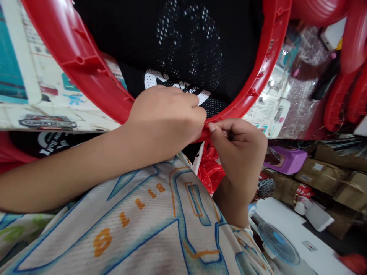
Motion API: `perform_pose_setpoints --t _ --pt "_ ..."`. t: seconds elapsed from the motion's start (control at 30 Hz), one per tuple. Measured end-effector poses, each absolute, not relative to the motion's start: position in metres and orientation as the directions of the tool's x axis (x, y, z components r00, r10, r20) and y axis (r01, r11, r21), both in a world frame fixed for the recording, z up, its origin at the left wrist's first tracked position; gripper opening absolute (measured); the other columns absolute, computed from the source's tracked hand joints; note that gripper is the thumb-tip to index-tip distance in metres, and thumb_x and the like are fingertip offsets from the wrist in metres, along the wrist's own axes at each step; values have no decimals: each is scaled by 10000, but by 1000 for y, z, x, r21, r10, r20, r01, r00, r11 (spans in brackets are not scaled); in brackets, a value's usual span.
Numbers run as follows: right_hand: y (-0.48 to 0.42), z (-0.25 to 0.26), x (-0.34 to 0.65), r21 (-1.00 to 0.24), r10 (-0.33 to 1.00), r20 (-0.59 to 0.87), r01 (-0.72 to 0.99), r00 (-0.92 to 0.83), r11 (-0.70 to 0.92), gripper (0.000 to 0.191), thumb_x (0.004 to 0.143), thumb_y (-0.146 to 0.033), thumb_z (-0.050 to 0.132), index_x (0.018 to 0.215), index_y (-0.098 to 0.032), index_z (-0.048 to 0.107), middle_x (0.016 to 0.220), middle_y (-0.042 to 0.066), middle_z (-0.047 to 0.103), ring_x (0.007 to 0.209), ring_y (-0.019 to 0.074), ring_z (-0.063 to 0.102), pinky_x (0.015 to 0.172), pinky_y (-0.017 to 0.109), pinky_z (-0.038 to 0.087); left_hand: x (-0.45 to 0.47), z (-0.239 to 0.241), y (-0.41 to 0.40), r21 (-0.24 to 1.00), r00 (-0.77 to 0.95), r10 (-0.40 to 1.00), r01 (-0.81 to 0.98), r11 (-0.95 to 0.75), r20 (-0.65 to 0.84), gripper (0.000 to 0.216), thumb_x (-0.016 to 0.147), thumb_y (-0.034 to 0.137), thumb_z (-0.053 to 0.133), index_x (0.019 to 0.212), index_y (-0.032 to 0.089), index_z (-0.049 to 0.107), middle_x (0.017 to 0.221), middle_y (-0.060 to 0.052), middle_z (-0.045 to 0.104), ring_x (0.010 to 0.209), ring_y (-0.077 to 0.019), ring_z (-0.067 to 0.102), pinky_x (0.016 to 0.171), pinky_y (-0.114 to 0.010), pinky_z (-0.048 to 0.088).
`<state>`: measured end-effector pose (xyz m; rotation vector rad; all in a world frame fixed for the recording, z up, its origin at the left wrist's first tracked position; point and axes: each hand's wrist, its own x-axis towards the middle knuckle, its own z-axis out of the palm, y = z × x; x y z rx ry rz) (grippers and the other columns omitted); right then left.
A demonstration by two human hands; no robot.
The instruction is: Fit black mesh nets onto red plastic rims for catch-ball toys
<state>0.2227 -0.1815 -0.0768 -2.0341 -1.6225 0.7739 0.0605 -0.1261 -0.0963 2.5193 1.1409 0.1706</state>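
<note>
A large red plastic ring [259, 82] with small pegs along its inner face leans toward me. Black mesh fabric [189, 42] with a white printed band [150, 78] spans its opening. My left hand [169, 112] is curled into a fist over the near rim, covering part of the print; its fingertips are hidden. Close beside it, my right hand [239, 141] pinches at the ring's near edge between thumb and finger. Whether a fabric edge is also caught in either hand cannot be seen.
Printed cardboard [83, 95] lies under the ring. Red curved parts [334, 99] and clear plastic wrap [301, 99] are at right. Below stand cardboard boxes [321, 172], a purple container [286, 158] and a fan [278, 240]. More red rings [212, 175] sit beneath my hands.
</note>
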Motion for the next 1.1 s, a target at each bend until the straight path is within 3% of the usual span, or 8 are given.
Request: perform_pose_setpoints --t 0.33,0.47,0.63,0.9,1.1 --pt "-170 -57 216 -613 930 -326 712 168 -343 193 809 -186 662 618 -203 639 540 -56 525 507 83 413 492 249 319 63 -91 -127 368 657 736 733 -572 -165 404 926 292 374 683 145 662 688 -64 588 768 -236 649 548 -288 267" --pt "-169 -56 217 -577 950 -280 766 140 -284 218 803 -149 654 598 -207 608 522 -60 467 510 87 377 531 267 316 62 -90 -127 324 668 732 727 -605 -133 315 900 271 454 691 157 660 703 -61 624 747 -229 652 535 -302 210" --pt "-172 -58 216 -570 963 -232 782 140 -251 212 820 -160 649 619 -199 597 533 -65 488 513 78 394 544 266 311 61 -93 -128 381 660 751 698 -607 -12 412 923 326 397 636 170 646 635 -57 598 651 -202 614 517 -303 214" --pt "-178 -65 218 -552 968 -198 799 151 -238 176 835 -174 637 662 -194 610 544 -68 514 497 71 392 513 242 317 62 -94 -128 374 642 766 716 -590 -21 374 906 293 420 619 176 629 617 -50 573 646 -196 612 513 -299 203" --pt "-176 -62 221 -600 934 -326 730 150 -326 151 865 -256 645 740 -213 717 561 -54 520 520 80 415 470 229 306 62 -92 -127 297 695 715 700 -649 -77 265 875 216 485 648 181 617 650 -46 585 696 -210 625 515 -305 212"
